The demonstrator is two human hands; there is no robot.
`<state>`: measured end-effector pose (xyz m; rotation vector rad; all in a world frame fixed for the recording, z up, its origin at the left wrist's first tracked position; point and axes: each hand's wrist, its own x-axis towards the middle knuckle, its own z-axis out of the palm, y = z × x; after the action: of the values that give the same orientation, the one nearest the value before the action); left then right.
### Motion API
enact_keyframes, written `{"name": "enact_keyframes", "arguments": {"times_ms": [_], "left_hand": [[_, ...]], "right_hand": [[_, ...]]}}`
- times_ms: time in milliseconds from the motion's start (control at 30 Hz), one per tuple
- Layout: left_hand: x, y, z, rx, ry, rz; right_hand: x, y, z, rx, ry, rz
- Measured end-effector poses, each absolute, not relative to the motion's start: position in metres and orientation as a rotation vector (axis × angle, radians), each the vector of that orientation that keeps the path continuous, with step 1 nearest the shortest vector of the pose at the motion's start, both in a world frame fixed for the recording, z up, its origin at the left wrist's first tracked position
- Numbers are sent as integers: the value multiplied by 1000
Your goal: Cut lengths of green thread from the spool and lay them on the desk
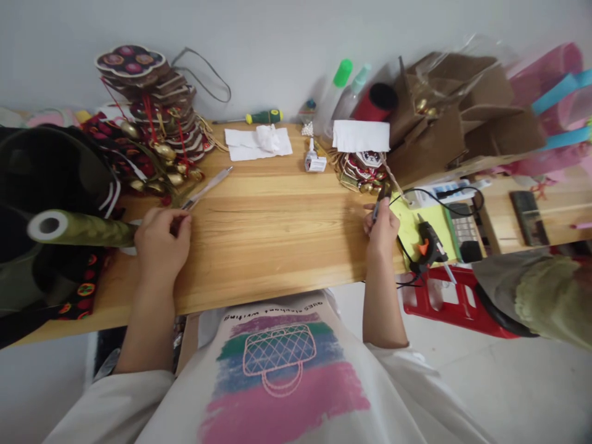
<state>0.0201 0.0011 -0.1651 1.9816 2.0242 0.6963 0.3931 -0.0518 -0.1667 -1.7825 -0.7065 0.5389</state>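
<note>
right hand (383, 227) is closed around a slim dark-and-grey tool (381, 196); a steady grip, kept clear of the black orange-triggered glue gun (431, 244) at right, seems wise. the tool juts from the hand's far side, near the red-and-gold stacked ornaments (355, 168). left hand (164, 240) curls beside a slender whitish pen (210, 185); its grip i cannot tell.

Open tabletop (272, 228) between pen (209, 187) and charms (363, 171), bottle (315, 161) behind

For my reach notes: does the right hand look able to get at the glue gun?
Probably yes: the glue gun lies close to the right hand, though that hand seems to hold a dark tool and a black cable runs in the gap.
</note>
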Motion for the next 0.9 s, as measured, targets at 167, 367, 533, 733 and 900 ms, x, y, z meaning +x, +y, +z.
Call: {"name": "enact_keyframes", "arguments": {"times_ms": [167,367,533,733,900], "left_hand": [[19,1,-167,1972,2008,713],[16,-1,-172,1991,1974,780],[16,-1,-171,1994,1953,765],[17,-1,-168,1962,1932,745],[17,-2,-171,1979,1919,798]], "right_hand": [[369,-58,-150,-1537,-537,477],[311,-70,-138,-1513,-762,1022],[257,-73,-131,-1432,-1026,1652],[216,-60,-140,-1412,-1204,1840],[197,-49,-146,-1471,-1157,1878]]}}
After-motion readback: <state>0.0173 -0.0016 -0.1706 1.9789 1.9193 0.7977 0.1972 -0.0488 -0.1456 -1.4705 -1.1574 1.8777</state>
